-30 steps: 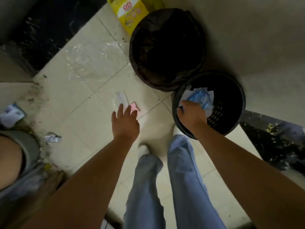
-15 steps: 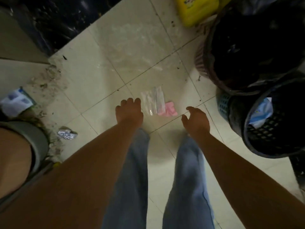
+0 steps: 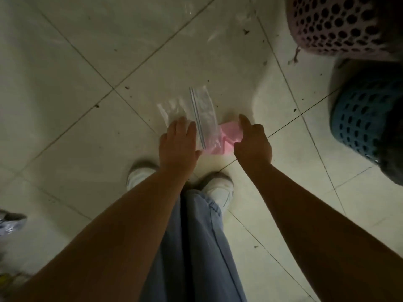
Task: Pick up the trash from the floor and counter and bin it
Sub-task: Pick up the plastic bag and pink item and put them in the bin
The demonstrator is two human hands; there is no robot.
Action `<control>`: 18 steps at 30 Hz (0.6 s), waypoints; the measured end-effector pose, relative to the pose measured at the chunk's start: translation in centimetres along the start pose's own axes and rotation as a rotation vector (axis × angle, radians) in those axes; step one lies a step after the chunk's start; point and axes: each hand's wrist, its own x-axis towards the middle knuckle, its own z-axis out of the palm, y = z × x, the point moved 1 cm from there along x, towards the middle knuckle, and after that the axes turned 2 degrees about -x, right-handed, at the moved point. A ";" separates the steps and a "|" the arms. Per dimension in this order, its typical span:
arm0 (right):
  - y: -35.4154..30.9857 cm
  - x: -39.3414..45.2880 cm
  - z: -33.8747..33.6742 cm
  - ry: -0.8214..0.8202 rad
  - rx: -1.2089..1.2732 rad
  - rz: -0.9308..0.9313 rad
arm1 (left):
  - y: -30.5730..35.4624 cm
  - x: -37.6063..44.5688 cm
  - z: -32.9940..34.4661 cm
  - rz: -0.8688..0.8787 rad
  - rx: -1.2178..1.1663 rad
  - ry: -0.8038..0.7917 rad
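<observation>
A clear zip bag (image 3: 204,115) lies flat on the pale tiled floor, its lower end over a crumpled pink scrap (image 3: 231,137). My left hand (image 3: 177,147) rests palm down on the bag's left part, fingers together. At the pink scrap's right edge is my right hand (image 3: 253,143), with the thumb touching the scrap and the fingers curled beneath, out of sight. Whether either hand grips anything is hidden. The dark blue mesh bin (image 3: 366,125) stands at the right edge, and a purple perforated bin (image 3: 340,25) is behind it.
My two white shoes (image 3: 216,188) and jeans legs stand just below the hands. A crumpled silvery wrapper (image 3: 9,224) lies at the left edge. Another clear plastic sheet (image 3: 209,20) lies on the tiles further ahead. Dirt specks are scattered over the floor.
My right hand left the blue bin, where it dropped blue-white trash, and came down to the pink scrap. My left hand lowered onto the clear bag. The view dropped closer to the floor.
</observation>
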 end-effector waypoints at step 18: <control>0.6 -0.1 -0.8 0.059 0.106 -0.198 | -1.6 3.3 -0.7 0.308 0.262 0.005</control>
